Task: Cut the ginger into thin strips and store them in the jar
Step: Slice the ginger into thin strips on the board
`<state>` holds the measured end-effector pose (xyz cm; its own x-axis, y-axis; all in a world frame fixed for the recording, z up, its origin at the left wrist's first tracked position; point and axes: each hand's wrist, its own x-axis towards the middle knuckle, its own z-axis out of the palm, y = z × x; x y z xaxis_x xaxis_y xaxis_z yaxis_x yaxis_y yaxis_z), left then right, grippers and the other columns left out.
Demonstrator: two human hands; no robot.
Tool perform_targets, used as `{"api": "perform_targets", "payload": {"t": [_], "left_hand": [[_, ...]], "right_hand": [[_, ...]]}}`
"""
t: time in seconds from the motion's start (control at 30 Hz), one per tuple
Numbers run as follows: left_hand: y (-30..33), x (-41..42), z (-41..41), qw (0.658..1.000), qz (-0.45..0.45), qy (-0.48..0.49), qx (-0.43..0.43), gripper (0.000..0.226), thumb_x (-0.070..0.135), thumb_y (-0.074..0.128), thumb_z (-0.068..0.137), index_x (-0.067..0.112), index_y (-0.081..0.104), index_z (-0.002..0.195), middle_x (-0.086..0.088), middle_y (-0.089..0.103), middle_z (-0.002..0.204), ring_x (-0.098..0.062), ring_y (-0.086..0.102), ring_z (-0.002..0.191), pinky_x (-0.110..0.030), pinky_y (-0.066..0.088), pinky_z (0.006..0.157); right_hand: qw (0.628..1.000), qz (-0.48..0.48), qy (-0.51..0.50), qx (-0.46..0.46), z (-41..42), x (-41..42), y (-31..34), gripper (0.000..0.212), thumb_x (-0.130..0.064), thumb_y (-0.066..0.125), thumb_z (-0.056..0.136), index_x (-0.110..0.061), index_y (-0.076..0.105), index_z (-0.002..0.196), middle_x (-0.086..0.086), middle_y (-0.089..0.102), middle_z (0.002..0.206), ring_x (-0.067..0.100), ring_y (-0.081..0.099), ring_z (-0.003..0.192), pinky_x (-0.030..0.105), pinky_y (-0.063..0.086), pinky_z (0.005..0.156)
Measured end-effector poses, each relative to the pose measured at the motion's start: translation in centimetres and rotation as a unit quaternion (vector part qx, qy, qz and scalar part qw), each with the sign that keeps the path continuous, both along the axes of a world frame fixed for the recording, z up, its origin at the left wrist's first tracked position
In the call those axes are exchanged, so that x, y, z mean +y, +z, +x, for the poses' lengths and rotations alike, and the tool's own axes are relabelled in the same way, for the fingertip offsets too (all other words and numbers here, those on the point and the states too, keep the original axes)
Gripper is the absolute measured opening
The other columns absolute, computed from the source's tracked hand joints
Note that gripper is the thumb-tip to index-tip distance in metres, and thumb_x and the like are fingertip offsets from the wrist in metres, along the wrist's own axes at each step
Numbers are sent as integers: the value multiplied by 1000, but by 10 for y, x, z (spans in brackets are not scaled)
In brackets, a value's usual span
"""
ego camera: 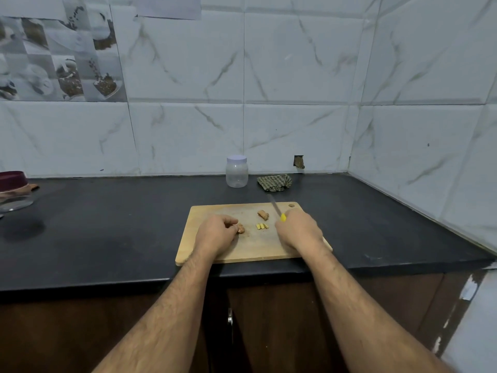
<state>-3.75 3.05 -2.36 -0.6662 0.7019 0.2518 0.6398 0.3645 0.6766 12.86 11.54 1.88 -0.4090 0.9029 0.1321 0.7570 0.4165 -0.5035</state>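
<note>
- A wooden cutting board point(215, 251) lies on the dark bench point(107, 224), close to its front edge, and both hands work over it.
- The left hand point(215, 232) rests on the left part of the board, fingers curled inward and pinched around a small ginger piece point(241, 229) that pokes out at its fingertips on the right side.
- The right hand point(298, 230) sits over the right part of the board, closed in a fist around the yellow handle of a knife point(277, 210); the blade points away from the person and to the left, tilted up past the board's far edge.
- Between the two hands, nearer the right one, a few cut ginger slices point(262, 226) lie flat on the board side by side, pale yellow faces up; neither hand touches them.
- A second, uncut ginger chunk point(263, 214) lies farther back on the board, just left of the knife blade and apart from both hands.
- The clear plastic jar point(237, 171) stands upright at the back of the bench against the tiled wall, its white lid on, well apart from the hands and the board.
- A crumpled checked cloth point(274, 182) lies just right of the jar.
- At the far left edge of the bench sits a dark red container point(12, 181) above a glass dish point(14, 203).
</note>
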Motion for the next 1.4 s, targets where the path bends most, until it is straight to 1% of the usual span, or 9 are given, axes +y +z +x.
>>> {"api": "perform_targets", "payload": {"t": [0.2,0.3,0.37,0.43,0.5,0.57,1.0,1.2,1.4], "left_hand": [[1,1,-4,999,-21,-29,-14,35,35,67,86,29,69,121,9,70,117,-10,61,108,-26,47,93],[0,2,-4,999,-21,-38,-9,31,34,68,86,31,71,116,10,72,109,-9,63,99,-24,47,85],[-1,3,-4,999,-21,-38,-5,26,35,69,86,33,72,112,12,71,103,-8,62,95,-24,46,79],[-2,4,-4,999,-18,-35,-4,24,35,70,86,33,73,110,14,70,97,-7,62,91,-24,45,75],[-3,4,-5,999,-13,-31,-2,23,34,72,84,32,74,107,14,70,93,-6,61,88,-24,45,74],[-3,4,-4,1000,-6,-24,-1,21,34,75,83,31,74,104,14,70,90,-5,61,86,-24,45,73],[-2,5,-1,1000,-7,-24,-3,16,31,74,84,31,77,99,15,73,98,-4,62,86,-24,45,74],[0,6,-7,998,-19,-53,-21,14,29,72,87,31,77,100,14,73,106,-7,64,97,-29,50,87],[-1,6,-5,999,-11,-44,-15,13,29,72,87,32,77,99,15,73,104,-6,64,94,-29,51,84]], "right_hand": [[991,-35,102,-79,-16,-42,-3,25,-14,46,94,-8,62,111,12,66,116,30,61,106,33,47,81],[988,-37,114,-100,-16,-50,0,16,-14,44,94,-12,57,86,10,69,109,29,60,90,31,46,74],[986,-30,117,-111,-17,-53,2,20,-14,42,93,-15,50,74,11,71,105,28,59,82,30,45,72],[986,-15,118,-115,-16,-55,2,17,-14,42,94,-14,57,88,11,69,109,29,63,93,30,42,73],[987,2,109,-117,-16,-57,2,27,-15,41,96,-13,61,113,9,66,118,28,61,107,31,40,76],[987,17,106,-120,-15,-57,0,31,-16,40,98,-12,60,121,8,64,122,27,59,111,32,40,77],[984,33,119,-128,-16,-59,-2,31,-21,40,99,-13,59,122,7,64,120,26,60,108,32,40,76],[984,29,116,-129,-16,-59,-1,32,-22,39,100,-13,59,123,8,63,123,26,59,111,32,39,77],[985,29,112,-127,-17,-58,-2,31,-23,39,100,-13,59,122,7,64,120,25,60,107,33,41,77]]}}
